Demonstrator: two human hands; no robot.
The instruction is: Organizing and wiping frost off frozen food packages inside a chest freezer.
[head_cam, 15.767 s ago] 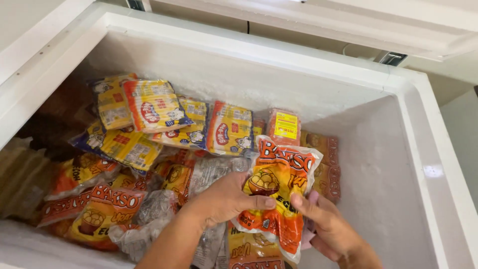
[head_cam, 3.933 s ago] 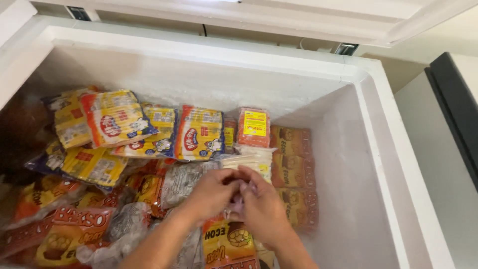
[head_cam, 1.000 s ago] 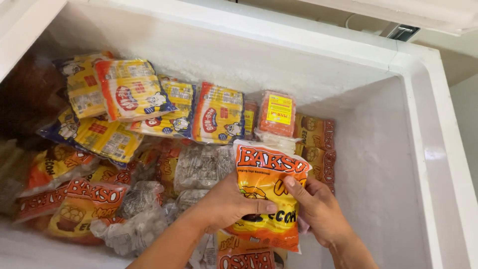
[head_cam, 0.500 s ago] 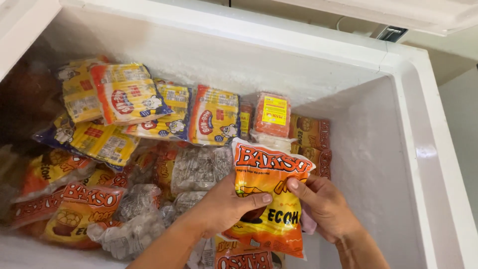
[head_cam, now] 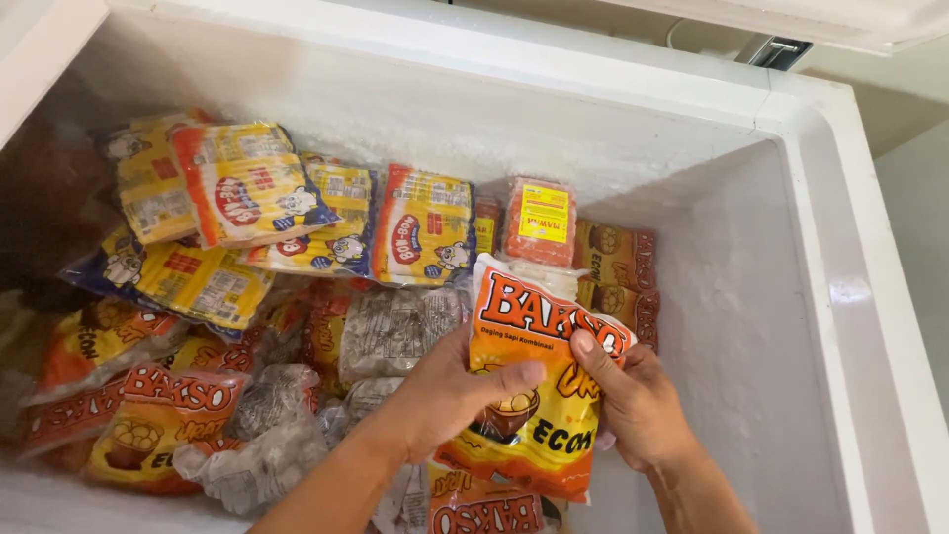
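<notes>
White chest freezer point(head_cam: 840, 297), frozen packs point(head_cam: 247, 188), orange pouch point(head_cam: 539, 386) in both hands point(head_cam: 445, 396).

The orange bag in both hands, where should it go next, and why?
Probably lower it straight down. Both hands, left hand and right hand, hold the orange bag upright above a similar orange pack near the freezer's right wall, where there looks to be room.

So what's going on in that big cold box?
A person leans over an open white chest freezer and holds up an orange and yellow bag of frozen food with both hands. The left hand has it by its left edge, thumb across the front, and the right hand has the right edge. Beneath and around it lie more packets: similar orange bags, yellow packs and clear frosty bags.
</notes>
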